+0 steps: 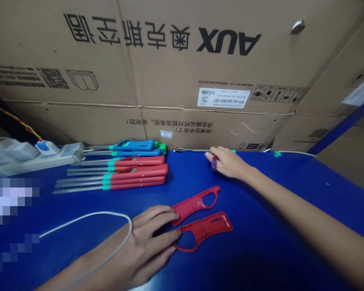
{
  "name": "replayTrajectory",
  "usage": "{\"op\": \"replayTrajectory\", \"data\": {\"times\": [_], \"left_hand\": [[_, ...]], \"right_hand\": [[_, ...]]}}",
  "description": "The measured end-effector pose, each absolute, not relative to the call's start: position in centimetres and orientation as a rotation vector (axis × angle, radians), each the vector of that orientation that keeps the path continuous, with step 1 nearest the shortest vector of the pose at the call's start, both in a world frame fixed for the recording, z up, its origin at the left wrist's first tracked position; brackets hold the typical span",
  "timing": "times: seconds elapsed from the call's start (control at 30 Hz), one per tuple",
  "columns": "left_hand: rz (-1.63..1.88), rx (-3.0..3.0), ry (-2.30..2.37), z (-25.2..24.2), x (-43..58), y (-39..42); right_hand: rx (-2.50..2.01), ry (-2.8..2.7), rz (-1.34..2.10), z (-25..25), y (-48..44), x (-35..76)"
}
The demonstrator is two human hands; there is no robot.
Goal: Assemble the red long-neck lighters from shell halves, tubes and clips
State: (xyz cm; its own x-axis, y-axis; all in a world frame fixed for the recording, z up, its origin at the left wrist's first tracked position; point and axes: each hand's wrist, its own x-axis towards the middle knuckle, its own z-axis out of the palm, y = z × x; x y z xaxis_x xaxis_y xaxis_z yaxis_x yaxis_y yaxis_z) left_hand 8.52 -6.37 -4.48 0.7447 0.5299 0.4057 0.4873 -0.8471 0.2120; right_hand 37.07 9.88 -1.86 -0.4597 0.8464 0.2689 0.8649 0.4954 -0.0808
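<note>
Toward five o'clock from the middle of my remote view lie a pinkish-red plastic half-shell with a looped end (186,207) and a brighter red plastic half-shell with a looped end (210,229), hollow faces up, presumably so their inner ribs stay reachable. Near seven, I have the left hand (147,238) palm down, fingers spread, tips resting on the left ends of both; I judge this steadies them on the smooth blue tabletop (257,258). Well apart from it, toward four, the right hand (230,163) has its fingers closed on a short translucent purple piece (214,163), maybe a handle; I cannot tell. It is right by a thin silver metal rod (197,150) along the foot of the large brown cardboard box (157,93) at twelve. Toward eight, red and blue plastic lighters with long metal stems (151,171) all point to nine, likely for close packing.
</note>
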Motion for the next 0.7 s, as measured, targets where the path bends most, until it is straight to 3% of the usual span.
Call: {"op": "replayTrajectory", "data": {"times": [0.43,0.7], "left_hand": [[0.792,2.879,0.76,-4.3,8.5,-5.9],[0.762,2.884,0.769,-4.1,8.7,-5.8]], "right_hand": [[-2.059,-1.883,-0.441,-2.5,9.6,48.5],[-2.139,-1.63,-0.263,-2.9,11.8,56.2]]}}
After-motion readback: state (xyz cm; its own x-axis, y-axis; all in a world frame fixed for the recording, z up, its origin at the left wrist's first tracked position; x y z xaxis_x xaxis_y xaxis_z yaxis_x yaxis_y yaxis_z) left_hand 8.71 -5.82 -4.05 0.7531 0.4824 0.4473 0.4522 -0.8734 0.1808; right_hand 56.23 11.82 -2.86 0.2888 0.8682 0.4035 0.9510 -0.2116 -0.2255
